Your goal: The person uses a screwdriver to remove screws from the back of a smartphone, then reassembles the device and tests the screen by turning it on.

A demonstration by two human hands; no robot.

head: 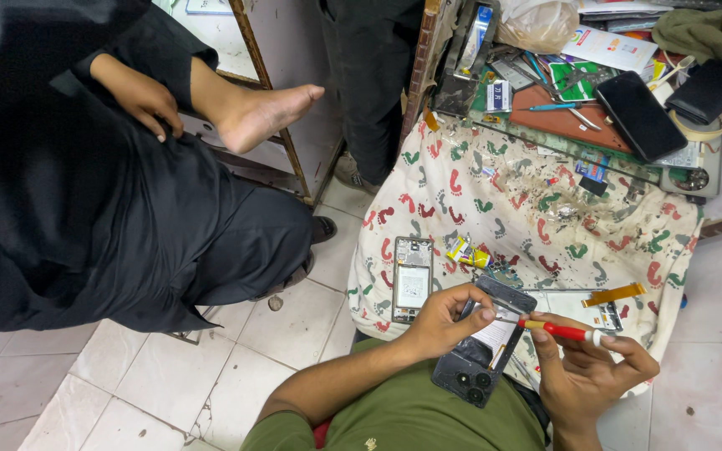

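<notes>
My left hand grips the upper edge of an opened dark phone body resting on my lap, camera holes toward me. My right hand holds a red-handled screwdriver with its tip pointed left into the phone's inside, close to my left fingertips. A separate phone frame with a white battery lies flat on the footprint-patterned cloth just left of my hands.
A person in black sits at left, bare foot on a chair rung. At the back stand a black phone, a wallet, tape roll, cards and tools. An orange flex cable and small yellow packet lie on the cloth.
</notes>
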